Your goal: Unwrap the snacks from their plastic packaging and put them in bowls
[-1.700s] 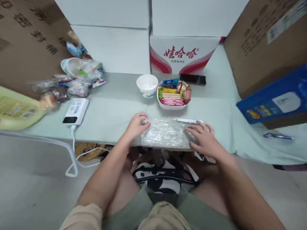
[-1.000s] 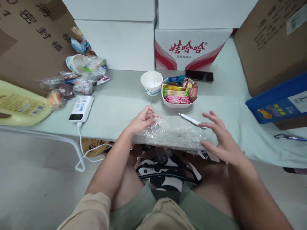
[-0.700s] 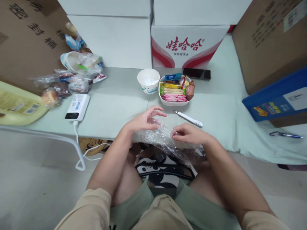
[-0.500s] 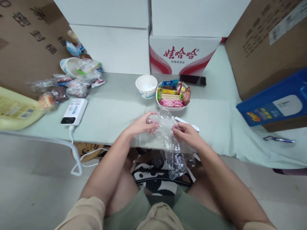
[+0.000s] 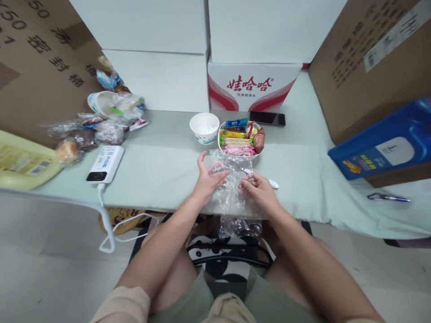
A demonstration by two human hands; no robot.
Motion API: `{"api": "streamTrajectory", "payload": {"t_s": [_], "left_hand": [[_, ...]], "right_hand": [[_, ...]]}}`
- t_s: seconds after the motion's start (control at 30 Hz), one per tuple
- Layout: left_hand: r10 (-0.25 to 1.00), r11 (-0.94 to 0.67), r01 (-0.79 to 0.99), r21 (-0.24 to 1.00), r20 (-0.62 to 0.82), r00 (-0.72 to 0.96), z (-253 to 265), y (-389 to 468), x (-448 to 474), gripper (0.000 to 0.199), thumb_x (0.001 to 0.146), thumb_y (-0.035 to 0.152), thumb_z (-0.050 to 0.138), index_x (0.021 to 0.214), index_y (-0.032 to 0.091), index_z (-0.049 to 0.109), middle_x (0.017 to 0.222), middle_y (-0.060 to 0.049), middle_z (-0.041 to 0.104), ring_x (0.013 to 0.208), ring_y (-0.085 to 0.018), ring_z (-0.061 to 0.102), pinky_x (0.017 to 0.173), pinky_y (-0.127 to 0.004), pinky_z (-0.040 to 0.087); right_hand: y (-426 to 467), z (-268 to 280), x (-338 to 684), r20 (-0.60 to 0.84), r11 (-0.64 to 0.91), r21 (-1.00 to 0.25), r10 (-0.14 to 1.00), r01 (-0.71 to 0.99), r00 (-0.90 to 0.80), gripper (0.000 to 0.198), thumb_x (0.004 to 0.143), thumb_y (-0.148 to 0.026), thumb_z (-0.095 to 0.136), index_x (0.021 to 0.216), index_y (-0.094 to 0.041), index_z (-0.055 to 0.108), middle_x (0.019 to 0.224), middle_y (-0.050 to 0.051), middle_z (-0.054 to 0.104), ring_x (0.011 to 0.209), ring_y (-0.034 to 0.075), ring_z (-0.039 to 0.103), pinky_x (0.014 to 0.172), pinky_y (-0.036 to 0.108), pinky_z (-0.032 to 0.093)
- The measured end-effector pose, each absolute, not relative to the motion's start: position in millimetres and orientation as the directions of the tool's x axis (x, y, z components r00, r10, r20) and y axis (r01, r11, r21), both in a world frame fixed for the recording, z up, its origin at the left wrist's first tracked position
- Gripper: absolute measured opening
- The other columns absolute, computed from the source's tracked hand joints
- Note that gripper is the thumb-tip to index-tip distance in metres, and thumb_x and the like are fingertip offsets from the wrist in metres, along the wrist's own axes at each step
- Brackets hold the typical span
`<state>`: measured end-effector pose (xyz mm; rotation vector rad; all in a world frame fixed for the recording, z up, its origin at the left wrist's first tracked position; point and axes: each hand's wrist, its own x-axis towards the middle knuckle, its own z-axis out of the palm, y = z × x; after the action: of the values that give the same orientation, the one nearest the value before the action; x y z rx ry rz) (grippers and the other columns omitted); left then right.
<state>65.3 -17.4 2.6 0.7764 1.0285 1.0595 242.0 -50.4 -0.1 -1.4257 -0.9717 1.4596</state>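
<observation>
A crumpled sheet of see-through plastic film point(image 5: 232, 193) stretches between my two hands and hangs over the table's front edge toward my lap. My left hand point(image 5: 209, 179) grips its left side with one finger lifted away from the rest. On the other side, my right hand point(image 5: 257, 188) pinches the film between thumb and fingers. Just beyond them stands a white bowl point(image 5: 240, 158) filled with wrapped snacks, thin sticks and a brown packet; the film's far edge overlaps the bowl's near side. A white-handled utensil point(image 5: 274, 184) lies partly hidden behind my right hand.
Left of the snack bowl is a paper cup point(image 5: 204, 130) with white contents. A phone point(image 5: 267, 118) lies behind. At left are a power bank point(image 5: 105, 164) with a cable, snack wrappers point(image 5: 109, 133) and a yellow jug point(image 5: 27, 157). At right are a blue container point(image 5: 384, 143) and a pen point(image 5: 389, 197).
My left hand has shifted right and turned, lifting a finger. The film has moved with the hands, and its far edge now reaches the snack bowl. The camera view has tilted slightly.
</observation>
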Motion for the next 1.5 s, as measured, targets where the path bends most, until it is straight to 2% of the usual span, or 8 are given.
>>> {"api": "streamTrajectory", "payload": {"t_s": [0.23, 0.37, 0.63, 0.77, 0.87, 1.13, 1.37, 1.5], "left_hand": [[0.977, 0.2, -0.044, 0.979, -0.196, 0.088, -13.5, -9.5, 70.8, 0.049, 0.064, 0.047, 0.084, 0.091, 0.02, 0.053, 0.101, -0.003, 0.06, 0.082, -0.013, 0.062, 0.073, -0.026, 0.052], [0.992, 0.122, 0.045, 0.992, -0.123, 0.025, -13.3, -8.0, 66.5, 0.038, 0.067, 0.045, 0.081, 0.078, 0.017, 0.057, 0.115, -0.008, 0.061, 0.096, -0.018, 0.062, 0.076, -0.027, 0.051], [0.959, 0.277, -0.286, 0.917, -0.244, 0.146, 5.0, -10.3, 59.6, 0.055, 0.057, 0.042, 0.086, 0.07, 0.018, 0.038, 0.132, -0.005, 0.056, 0.107, -0.017, 0.061, 0.084, -0.028, 0.053], [0.988, 0.131, -0.294, 0.947, -0.15, -0.042, 6.6, 2.8, 42.1, 0.043, 0.067, 0.049, 0.074, 0.087, 0.024, 0.047, 0.121, -0.003, 0.06, 0.11, -0.016, 0.058, 0.084, -0.025, 0.051], [0.972, 0.007, -0.148, 0.989, -0.041, -0.23, 8.8, 9.5, 21.6, 0.037, 0.08, 0.058, 0.055, 0.097, 0.025, 0.053, 0.115, -0.004, 0.062, 0.107, -0.017, 0.06, 0.078, -0.025, 0.05], [0.983, 0.184, 0.168, 0.969, -0.186, -0.001, 2.4, 9.5, 29.8, 0.023, 0.071, 0.038, 0.07, 0.075, 0.019, 0.059, 0.062, 0.003, 0.057, 0.056, -0.012, 0.051, 0.056, -0.025, 0.039], [0.999, 0.041, 0.501, 0.864, -0.027, -0.034, -7.0, 14.9, 32.5, 0.016, 0.073, 0.034, 0.07, 0.076, 0.022, 0.06, 0.072, 0.0, 0.062, 0.066, -0.017, 0.053, 0.067, -0.028, 0.038], [1.0, -0.013, 0.535, 0.845, 0.025, -0.014, -7.5, 10.8, 33.8, 0.024, 0.07, 0.036, 0.074, 0.082, 0.021, 0.059, 0.082, -0.003, 0.061, 0.076, -0.02, 0.054, 0.076, -0.031, 0.04]], "right_hand": [[-54.1, -5.2, 236.8, -0.342, -0.341, -0.94, 0.94, -0.023, 0.016, 0.045, 0.062, -0.054, 0.077, 0.083, -0.022, 0.052, 0.07, 0.0, 0.07, 0.059, 0.017, 0.066, 0.051, 0.026, 0.046], [-57.5, -5.0, 235.7, -0.358, -0.357, -0.934, 0.934, -0.016, 0.009, 0.049, 0.065, -0.058, 0.075, 0.091, -0.021, 0.058, 0.067, 0.001, 0.07, 0.059, 0.018, 0.067, 0.051, 0.026, 0.045], [-56.7, -4.7, 240.6, -0.32, -0.32, -0.947, 0.947, -0.001, 0.0, 0.049, 0.067, -0.067, 0.07, 0.08, -0.021, 0.06, 0.064, 0.002, 0.069, 0.052, 0.014, 0.06, 0.046, 0.024, 0.041], [-56.6, -9.7, 240.6, -0.288, -0.288, -0.958, 0.958, 0.017, -0.012, 0.044, 0.071, -0.062, 0.069, 0.078, -0.02, 0.06, 0.062, 0.001, 0.068, 0.048, 0.011, 0.054, 0.047, 0.024, 0.041], [-56.3, -12.2, 240.3, -0.274, -0.273, -0.961, 0.961, 0.032, -0.024, 0.042, 0.073, -0.062, 0.067, 0.078, -0.021, 0.059, 0.059, 0.0, 0.067, 0.048, 0.011, 0.053, 0.047, 0.024, 0.041], [-56.6, -9.5, 237.3, -0.307, -0.304, -0.949, 0.951, 0.082, -0.026, 0.042, 0.072, -0.06, 0.067, 0.081, -0.02, 0.061, 0.064, 0.001, 0.067, 0.047, 0.012, 0.054, 0.046, 0.026, 0.041], [-51.4, -5.4, 237.3, -0.38, -0.363, -0.91, 0.923, 0.202, -0.052, 0.051, 0.073, -0.054, 0.068, 0.109, -0.018, 0.064, 0.059, -0.003, 0.063, 0.044, 0.014, 0.053, 0.045, 0.026, 0.038], [-45.3, -7.3, 237.7, -0.294, -0.259, -0.923, 0.952, 0.284, -0.088, 0.024, 0.074, -0.044, 0.063, 0.076, -0.02, 0.064, 0.051, -0.005, 0.049, 0.046, 0.012, 0.044, 0.048, 0.026, 0.035]]}}
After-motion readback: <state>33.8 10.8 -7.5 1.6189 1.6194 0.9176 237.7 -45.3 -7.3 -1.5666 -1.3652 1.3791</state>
